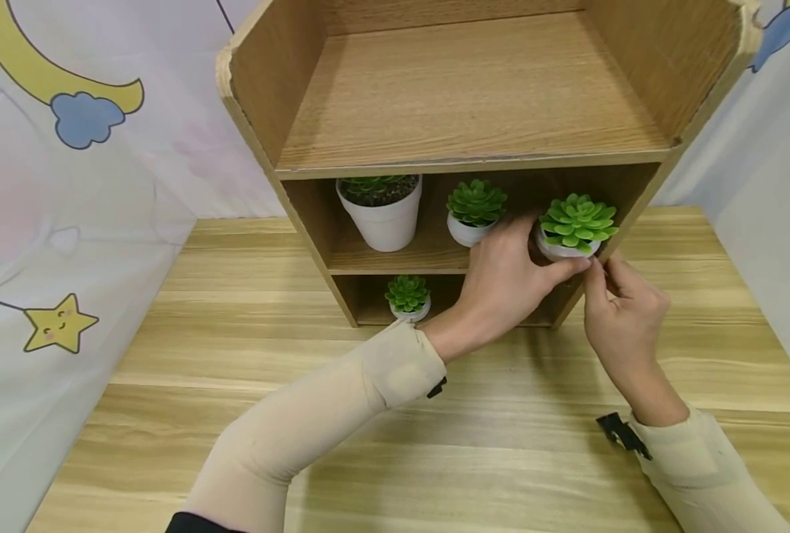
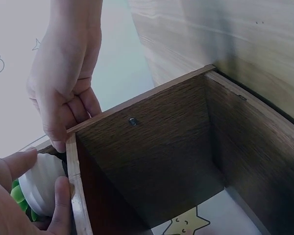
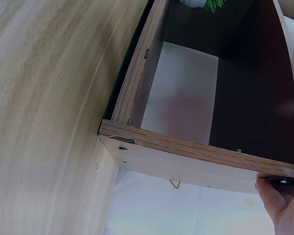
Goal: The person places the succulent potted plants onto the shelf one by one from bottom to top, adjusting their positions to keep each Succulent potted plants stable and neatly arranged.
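A small potted succulent (image 1: 577,222) in a white pot sits at the right end of the shelf unit's middle level. My left hand (image 1: 504,277) holds its pot (image 2: 41,183), thumb in front and fingers reaching behind. My right hand (image 1: 624,311) grips the front edge of the right side panel (image 2: 142,122), close by the pot. In the left wrist view its thumb comes over the panel edge and its other fingers curl on the outer side. The right wrist view shows only part of that hand (image 3: 286,208).
The wooden shelf unit (image 1: 474,89) stands on a wood-grain table (image 1: 235,414). A larger white pot (image 1: 388,222) and another succulent (image 1: 476,203) share the middle level. One more succulent (image 1: 408,295) sits below. Printed cloth (image 1: 28,222) hangs around.
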Demonstrator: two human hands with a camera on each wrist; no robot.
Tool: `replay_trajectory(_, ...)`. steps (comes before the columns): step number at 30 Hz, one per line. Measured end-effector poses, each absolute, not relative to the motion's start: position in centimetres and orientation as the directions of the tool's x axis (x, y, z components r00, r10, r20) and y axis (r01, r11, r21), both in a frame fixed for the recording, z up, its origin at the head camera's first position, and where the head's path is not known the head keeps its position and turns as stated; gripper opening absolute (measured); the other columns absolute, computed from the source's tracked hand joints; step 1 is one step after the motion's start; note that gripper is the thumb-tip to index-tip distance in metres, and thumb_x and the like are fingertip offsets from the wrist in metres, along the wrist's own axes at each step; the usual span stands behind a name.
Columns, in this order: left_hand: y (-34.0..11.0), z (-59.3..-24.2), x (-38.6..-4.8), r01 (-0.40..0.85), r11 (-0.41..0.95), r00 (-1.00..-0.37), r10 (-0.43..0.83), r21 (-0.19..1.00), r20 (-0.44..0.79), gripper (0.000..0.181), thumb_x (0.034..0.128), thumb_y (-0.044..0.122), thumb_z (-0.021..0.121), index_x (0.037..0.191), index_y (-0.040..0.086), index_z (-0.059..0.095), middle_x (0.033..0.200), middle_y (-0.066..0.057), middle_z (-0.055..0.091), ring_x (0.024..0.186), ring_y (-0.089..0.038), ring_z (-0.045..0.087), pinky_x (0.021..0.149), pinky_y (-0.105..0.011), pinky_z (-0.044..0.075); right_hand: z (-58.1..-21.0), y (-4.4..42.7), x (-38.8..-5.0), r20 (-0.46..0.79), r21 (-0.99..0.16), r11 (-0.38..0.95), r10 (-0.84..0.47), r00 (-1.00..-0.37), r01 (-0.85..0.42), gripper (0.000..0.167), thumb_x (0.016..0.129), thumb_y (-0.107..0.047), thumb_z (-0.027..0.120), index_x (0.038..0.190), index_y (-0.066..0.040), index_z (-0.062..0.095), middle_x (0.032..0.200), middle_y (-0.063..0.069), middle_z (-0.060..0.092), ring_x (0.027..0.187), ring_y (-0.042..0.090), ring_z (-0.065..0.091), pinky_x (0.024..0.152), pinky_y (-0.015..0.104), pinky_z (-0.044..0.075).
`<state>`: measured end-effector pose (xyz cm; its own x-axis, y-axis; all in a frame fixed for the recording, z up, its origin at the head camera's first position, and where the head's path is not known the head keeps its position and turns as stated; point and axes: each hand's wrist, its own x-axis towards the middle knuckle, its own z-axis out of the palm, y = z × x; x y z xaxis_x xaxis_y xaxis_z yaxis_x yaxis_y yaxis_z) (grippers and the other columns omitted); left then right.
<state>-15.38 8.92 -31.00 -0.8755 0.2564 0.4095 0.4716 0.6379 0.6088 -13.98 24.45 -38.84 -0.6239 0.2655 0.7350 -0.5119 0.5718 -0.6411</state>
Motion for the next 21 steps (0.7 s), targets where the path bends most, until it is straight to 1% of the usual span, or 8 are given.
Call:
replay_trajectory(4,8.99,-31.06,-15.5,0.478,0.642,-0.871,0.256,0.599,0.42,0.062,0.075,0.042,0.086,0.122,0.011,0.061,0.11,-0.001,0.065,0.104,-0.013,0.061,0.083,-0.025,0.049,-38.74,24.44,-13.93,0.736,-0.639,0.574,0.263,-0.624,-0.512,0.015,0.093,0.0,0.062,0.098,0.006,0.074,0.092,0.012,0.072,0.086,-0.005,0.063,0.075,0.011,0.049)
replay_trajectory(12,9.3,-31.23,-15.8,0.479,0.655,-0.868,0.255,0.584,0.425,0.06,0.076,0.043,0.085,0.12,0.01,0.06,0.105,-0.001,0.066,0.097,-0.014,0.064,0.077,-0.027,0.051,-38.36,24.42,-13.7,0.735,-0.643,0.556,0.256,-0.628,-0.526,0.017,0.093,0.002,0.06,0.101,0.008,0.074,0.098,0.013,0.072,0.089,-0.005,0.064,0.075,0.011,0.049)
replay_trajectory(18,9.5,-31.13,-16.15,0.431,0.68,-0.897,0.256,0.593,0.359,0.057,0.08,0.045,0.081,0.12,0.011,0.06,0.106,0.0,0.065,0.097,-0.015,0.063,0.079,-0.025,0.051,-38.3,24.43,-13.77,0.733,-0.64,0.566,0.248,-0.633,-0.519,0.017,0.095,-0.003,0.061,0.094,0.008,0.074,0.092,0.013,0.072,0.086,-0.006,0.063,0.072,0.009,0.047)
replay_trajectory(21,9.52,-31.06,-16.25,0.414,0.694,-0.907,0.256,0.589,0.335,0.057,0.0806,0.047,0.08,0.12,0.011,0.06,0.106,0.001,0.065,0.097,-0.014,0.063,0.079,-0.024,0.05,-38.21,24.32,-13.75,0.733,-0.641,0.566,0.249,-0.634,-0.518,0.017,0.095,-0.003,0.061,0.094,0.009,0.073,0.091,0.014,0.072,0.086,-0.006,0.063,0.072,0.009,0.047)
